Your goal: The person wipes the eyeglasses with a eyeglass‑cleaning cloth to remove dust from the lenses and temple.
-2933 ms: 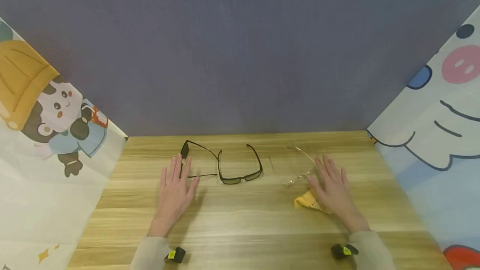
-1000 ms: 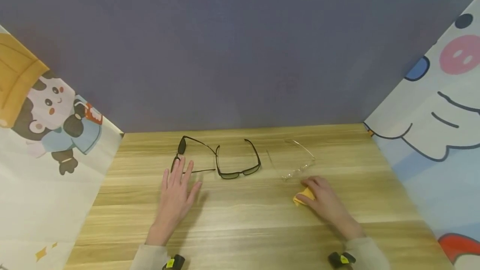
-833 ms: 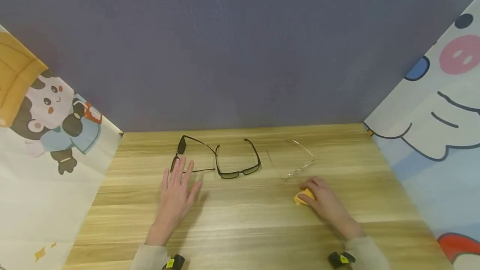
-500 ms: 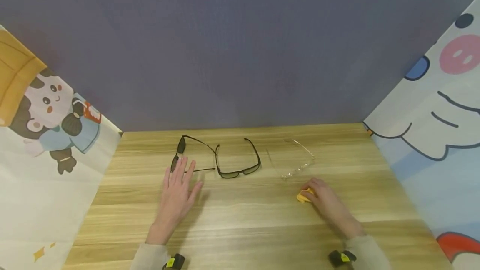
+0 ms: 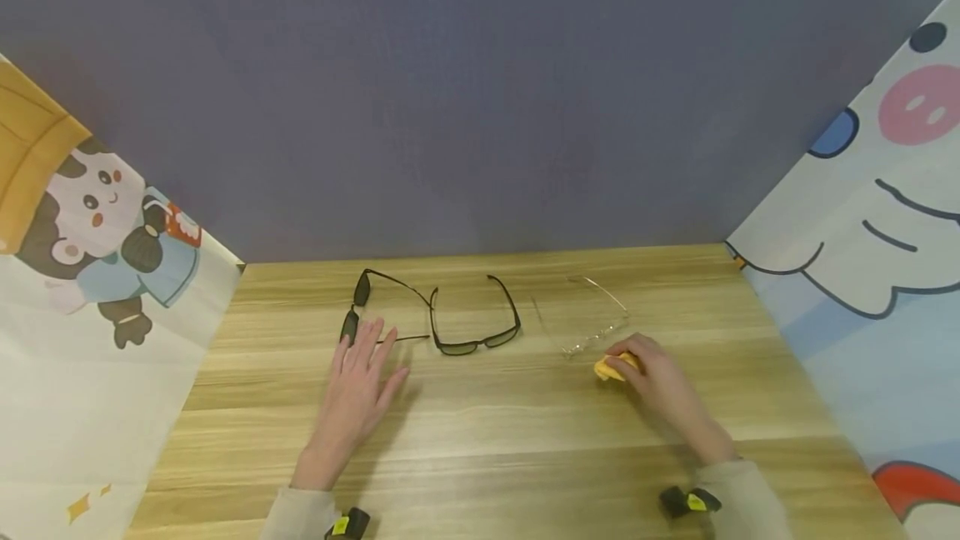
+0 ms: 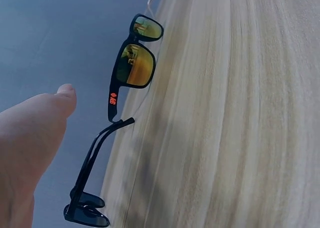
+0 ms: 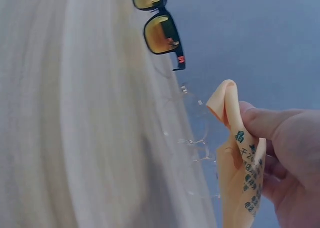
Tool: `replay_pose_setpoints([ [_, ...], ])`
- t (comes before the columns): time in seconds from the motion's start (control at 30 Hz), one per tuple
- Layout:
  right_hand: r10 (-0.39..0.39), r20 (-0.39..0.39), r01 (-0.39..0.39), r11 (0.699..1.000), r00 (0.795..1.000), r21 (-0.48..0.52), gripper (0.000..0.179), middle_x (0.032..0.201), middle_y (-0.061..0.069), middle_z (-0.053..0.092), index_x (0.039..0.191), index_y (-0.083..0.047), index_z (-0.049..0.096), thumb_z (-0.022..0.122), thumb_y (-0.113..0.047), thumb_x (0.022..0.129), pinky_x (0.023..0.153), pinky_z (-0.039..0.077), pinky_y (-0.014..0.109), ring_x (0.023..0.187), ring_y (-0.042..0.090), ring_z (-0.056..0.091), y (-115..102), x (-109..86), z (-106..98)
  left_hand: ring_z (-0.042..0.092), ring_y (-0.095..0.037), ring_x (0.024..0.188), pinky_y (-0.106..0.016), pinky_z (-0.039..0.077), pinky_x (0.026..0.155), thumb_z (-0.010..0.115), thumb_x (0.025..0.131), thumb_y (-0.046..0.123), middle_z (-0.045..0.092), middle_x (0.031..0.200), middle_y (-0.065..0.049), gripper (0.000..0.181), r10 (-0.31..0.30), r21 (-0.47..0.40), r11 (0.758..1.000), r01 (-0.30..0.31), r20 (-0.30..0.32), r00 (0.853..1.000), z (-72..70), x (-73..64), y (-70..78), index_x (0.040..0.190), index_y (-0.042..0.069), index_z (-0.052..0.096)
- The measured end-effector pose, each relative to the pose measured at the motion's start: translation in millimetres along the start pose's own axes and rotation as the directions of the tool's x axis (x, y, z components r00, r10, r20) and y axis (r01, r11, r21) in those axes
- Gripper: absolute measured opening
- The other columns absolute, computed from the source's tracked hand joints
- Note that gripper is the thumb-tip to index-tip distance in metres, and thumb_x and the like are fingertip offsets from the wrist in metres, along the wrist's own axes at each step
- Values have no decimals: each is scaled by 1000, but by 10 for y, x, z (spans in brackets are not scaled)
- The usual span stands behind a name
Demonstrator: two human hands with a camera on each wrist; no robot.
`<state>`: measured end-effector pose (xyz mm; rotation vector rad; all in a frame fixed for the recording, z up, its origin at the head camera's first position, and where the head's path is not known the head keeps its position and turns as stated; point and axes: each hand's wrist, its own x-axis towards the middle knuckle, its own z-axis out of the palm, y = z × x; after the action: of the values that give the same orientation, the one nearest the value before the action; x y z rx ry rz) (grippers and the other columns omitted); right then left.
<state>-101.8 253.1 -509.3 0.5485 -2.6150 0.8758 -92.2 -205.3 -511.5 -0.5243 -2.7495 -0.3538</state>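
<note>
In the head view my right hand (image 5: pixel 663 386) pinches a yellow cloth (image 5: pixel 611 367); printed green lettering shows on this cloth (image 7: pixel 245 163) in the right wrist view. Just beyond it lie clear rimless eyeglasses (image 5: pixel 592 342), temples pointing away. My left hand (image 5: pixel 352 398) has its fingers straight and spread, beside black sunglasses (image 5: pixel 350 325) at the left and overlapping one temple of them. Between the two pairs, black-framed glasses (image 5: pixel 480 347) lie with temples spread; in the left wrist view their lens (image 6: pixel 136 65) mirrors yellow and orange.
The wooden tabletop (image 5: pixel 480 457) ends at a grey-blue panel (image 5: pixel 480 107) at the back. White cartoon-printed panels stand at the left (image 5: pixel 67 407) and right (image 5: pixel 855 357). Both wrists carry small black devices.
My right hand has drawn back from flat beside the rimless glasses, taken hold of the yellow cloth, and lifted it. The left hand has shifted slightly, showing more of the sunglasses.
</note>
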Motion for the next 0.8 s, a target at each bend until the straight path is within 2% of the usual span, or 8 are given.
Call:
replay_pose_setpoints([
  [0.13, -69, -84, 72, 997, 994, 28, 25, 90, 2, 70, 95, -6, 72, 83, 9, 78, 64, 48, 14, 77, 6, 57, -19, 58, -39, 35, -41, 149, -62, 22, 125, 65, 100, 36, 35, 162, -22, 65, -2, 3, 1000, 2, 4, 1000, 5, -5, -11, 153, 3, 45],
  [0.23, -80, -128, 87, 995, 989, 52, 28, 90, 2, 70, 94, -5, 71, 83, 12, 75, 61, 43, 11, 75, 5, 53, -42, 86, -70, 36, -41, 148, -61, 24, 124, 68, 99, 35, 37, 161, -23, 66, 1, 5, 1000, -1, -6, 1000, 11, -6, -28, 152, 2, 45],
  [0.4, -84, -180, 97, 993, 980, 64, 29, 90, 2, 71, 94, -3, 72, 83, 14, 73, 59, 42, 10, 75, 3, 52, -81, 112, -115, 38, -42, 147, -61, 27, 124, 71, 97, 31, 38, 160, -24, 66, 9, 15, 1000, -9, -14, 1000, 25, -10, -67, 150, 0, 47],
  [0.57, -84, -197, 100, 992, 977, 72, 29, 90, 2, 71, 94, -3, 73, 83, 13, 73, 58, 41, 10, 72, 2, 50, -94, 118, -122, 41, -44, 144, -62, 29, 122, 74, 95, 26, 42, 157, -25, 63, 10, 10, 1000, -10, -22, 1000, 38, -25, -93, 146, -2, 50],
  [0.8, -82, -179, 92, 994, 980, 51, 30, 91, 0, 72, 95, -6, 73, 84, 11, 74, 64, 46, 8, 77, 5, 59, -90, 96, -104, 49, -44, 137, -61, 36, 118, 78, 89, 14, 50, 149, -28, 61, 27, 28, 999, -25, -63, 998, 57, -40, -125, 142, -5, 52],
])
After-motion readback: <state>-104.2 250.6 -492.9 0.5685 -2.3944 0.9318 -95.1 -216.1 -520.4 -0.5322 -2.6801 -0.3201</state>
